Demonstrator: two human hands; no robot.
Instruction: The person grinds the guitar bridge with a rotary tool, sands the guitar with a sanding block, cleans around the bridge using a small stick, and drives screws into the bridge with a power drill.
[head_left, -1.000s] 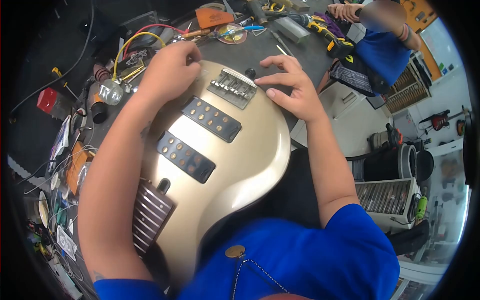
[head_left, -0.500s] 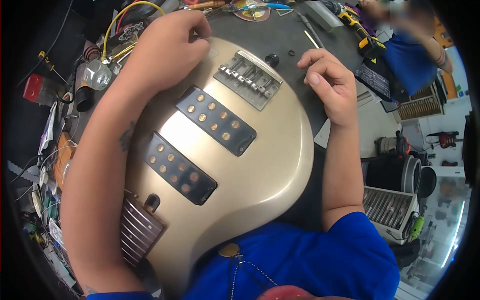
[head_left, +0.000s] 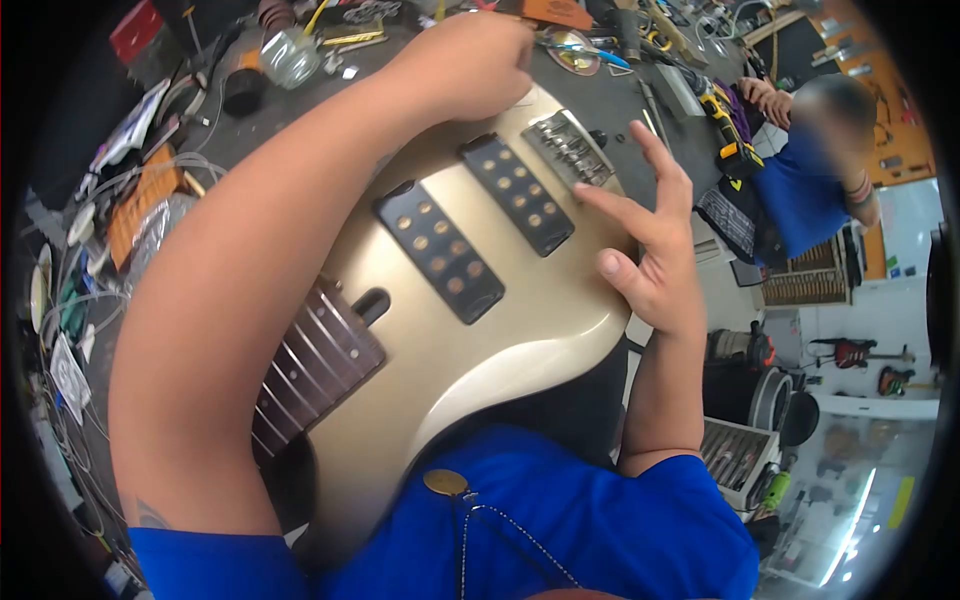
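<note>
A gold bass guitar body (head_left: 430, 230) lies face up before me, with two black pickups, one nearer the metal bridge (head_left: 568, 150) and one nearer the neck (head_left: 318, 360). My left hand (head_left: 485, 62) is closed at the body's upper edge; its fingertips and whatever they hold are hidden. My right hand (head_left: 655, 235) has its fingers spread beside the bridge, the index fingertip at the bridge's near corner and the thumb over the gold top. Nothing is held in it. A black knob (head_left: 598, 137) sits just beyond the bridge.
Behind the guitar are a glass jar (head_left: 290, 58), a yellow-and-black drill (head_left: 738, 150), a clear disc (head_left: 573, 52) and an orange block (head_left: 557, 12). A person (head_left: 810, 190) in blue is at the upper right. Cables and papers crowd the left side.
The view has shifted and turned, so the guitar appears rotated. My right hand moved from beyond the body's edge back over the bridge corner, and its fingers spread from a loose curl.
</note>
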